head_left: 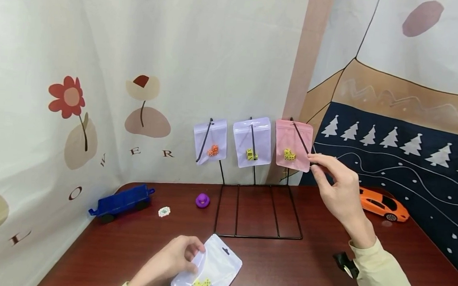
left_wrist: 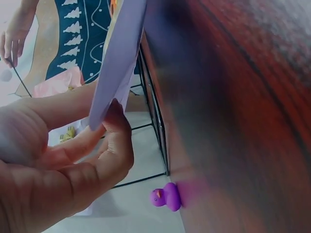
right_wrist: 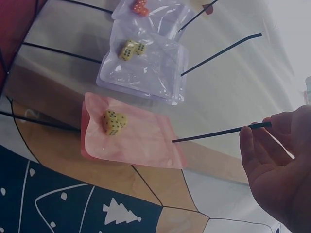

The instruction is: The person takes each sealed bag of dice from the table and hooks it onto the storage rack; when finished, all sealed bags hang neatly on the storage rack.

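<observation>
My left hand [head_left: 178, 256] pinches a pale lilac zip pouch [head_left: 221, 265] by its side, low over the table. Yellow dice [head_left: 202, 285] show through its front. At the right, my right hand [head_left: 338, 184] holds the tip of a black hook rod [right_wrist: 218, 132] between thumb and fingers. On that rod hangs a pink pouch [head_left: 282, 139] with yellow dice inside. Left of it, a lilac pouch with yellow dice [head_left: 262, 136] hangs on the middle rod, and another lilac pouch with orange dice [head_left: 217, 135] on the left one.
The black wire rack [head_left: 256, 237] stands at the table's back. A purple rubber duck [head_left: 202, 200], a small white sticker-like piece [head_left: 164, 211] and a blue toy trailer [head_left: 123, 201] lie to its left. At the right sits an orange toy car [head_left: 382, 205]. Printed curtains hang behind.
</observation>
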### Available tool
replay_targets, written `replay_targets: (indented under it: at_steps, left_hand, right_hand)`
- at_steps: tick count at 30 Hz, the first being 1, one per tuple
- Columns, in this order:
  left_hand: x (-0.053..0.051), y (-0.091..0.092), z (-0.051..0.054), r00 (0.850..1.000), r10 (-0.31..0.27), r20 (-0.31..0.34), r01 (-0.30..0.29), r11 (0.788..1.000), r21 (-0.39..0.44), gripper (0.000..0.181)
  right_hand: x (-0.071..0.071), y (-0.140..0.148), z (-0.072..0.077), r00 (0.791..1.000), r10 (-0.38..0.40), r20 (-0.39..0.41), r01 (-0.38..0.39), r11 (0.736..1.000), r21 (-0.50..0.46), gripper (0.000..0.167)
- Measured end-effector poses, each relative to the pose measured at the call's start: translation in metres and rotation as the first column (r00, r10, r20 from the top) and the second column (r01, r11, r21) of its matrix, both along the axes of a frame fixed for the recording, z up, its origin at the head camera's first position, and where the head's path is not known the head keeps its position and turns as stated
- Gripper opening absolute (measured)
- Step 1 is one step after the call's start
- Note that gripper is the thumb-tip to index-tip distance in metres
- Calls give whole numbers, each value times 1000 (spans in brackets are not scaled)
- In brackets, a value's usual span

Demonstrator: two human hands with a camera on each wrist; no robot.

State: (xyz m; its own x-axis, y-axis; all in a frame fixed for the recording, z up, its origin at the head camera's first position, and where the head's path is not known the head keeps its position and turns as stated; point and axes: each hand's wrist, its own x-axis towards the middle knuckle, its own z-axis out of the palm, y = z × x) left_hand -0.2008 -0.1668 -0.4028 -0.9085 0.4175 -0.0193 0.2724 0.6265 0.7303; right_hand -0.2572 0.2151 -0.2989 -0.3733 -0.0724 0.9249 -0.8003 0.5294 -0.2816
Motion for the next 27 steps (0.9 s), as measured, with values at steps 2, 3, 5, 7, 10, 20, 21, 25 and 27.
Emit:
replay_targets:
  at_steps: [2, 3, 5, 7, 10, 20, 21, 25, 27]
  left_hand:
    - [-1, 0, 1, 1000, -1, 0, 1, 999, 32, 39]
    - [-2, 0, 2, 1000, 0, -6, 0, 999, 41, 38]
    - [-4, -2, 4, 1000, 4, -26, -3, 998, 56, 35]
    - [-5, -5, 7, 999, 12, -43, -9, 997, 78, 33]
    - [-8, -9, 14, 996, 42, -77, -33, 993, 115, 29]
    - [-8, -10, 31, 949, 291, -118, -258, 936, 240, 28]
    - [-8, -9, 32, 939, 321, -119, -284, 925, 253, 28]
    - [-7, -6, 37, 911, 392, -129, -324, 872, 366, 29]
    - [-7, -5, 39, 899, 409, -154, -309, 844, 437, 29]
  right_hand:
    - [0, 1, 0, 1000, 1, -1, -1, 1000, 0, 37]
    - [0, 1, 0, 1000, 2, -2, -2, 1000, 0, 37]
    - [0, 1, 0, 1000, 3, -2, -3, 1000, -1, 37]
    - [0, 1, 0, 1000, 4, 0, -4, 1000, -2, 37]
    - [0, 1, 1, 1000, 1, 3, -1, 1000, -5, 37]
    - [6, -2, 4, 1000, -1, 17, 1, 1000, -13, 34]
    - [7, -3, 5, 1000, 5, 18, -4, 1000, -13, 33]
    - [8, -6, 6, 1000, 19, 13, -18, 1000, -12, 32]
    - [7, -6, 6, 1000, 20, 11, -20, 1000, -9, 32]
